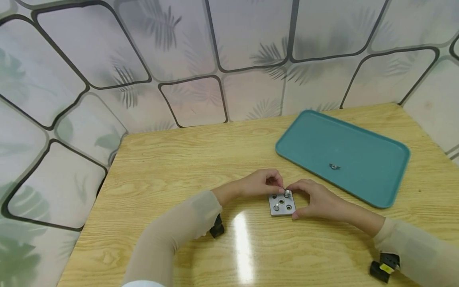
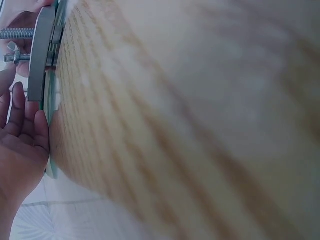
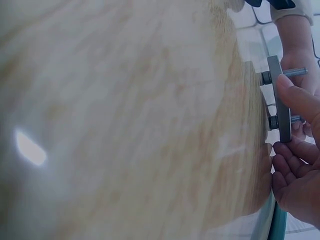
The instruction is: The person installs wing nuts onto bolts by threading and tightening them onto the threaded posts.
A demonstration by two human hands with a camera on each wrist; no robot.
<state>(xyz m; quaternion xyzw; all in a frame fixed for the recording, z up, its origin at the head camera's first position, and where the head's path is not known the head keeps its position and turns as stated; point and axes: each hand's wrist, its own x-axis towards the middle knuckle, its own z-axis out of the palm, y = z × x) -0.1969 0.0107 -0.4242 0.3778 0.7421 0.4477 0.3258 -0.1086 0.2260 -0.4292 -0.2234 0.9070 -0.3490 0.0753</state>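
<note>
A square grey metal plate [image 1: 283,212] with several holes sits low over the wooden table, two bolts standing up through it. One bare bolt [image 2: 17,33] shows its thread in the left wrist view; a wing nut [image 2: 13,48] is on the other bolt. My left hand [image 1: 259,183] reaches over the plate's far edge, thumb and index finger pinching at that wing nut. Thumb near and fingers far, my right hand [image 1: 318,200] grips the plate [image 3: 280,102] along its right side. In both wrist views the bolt heads [image 3: 272,122] hold the plate up off the table.
A teal tray [image 1: 362,147] lies behind and to the right of the hands. One more wing nut [image 1: 334,166] rests in it. Behind the table [image 1: 179,159] hangs a patterned curtain [image 1: 251,95]. Dark wrist cameras [image 1: 217,228] are strapped under both sleeves.
</note>
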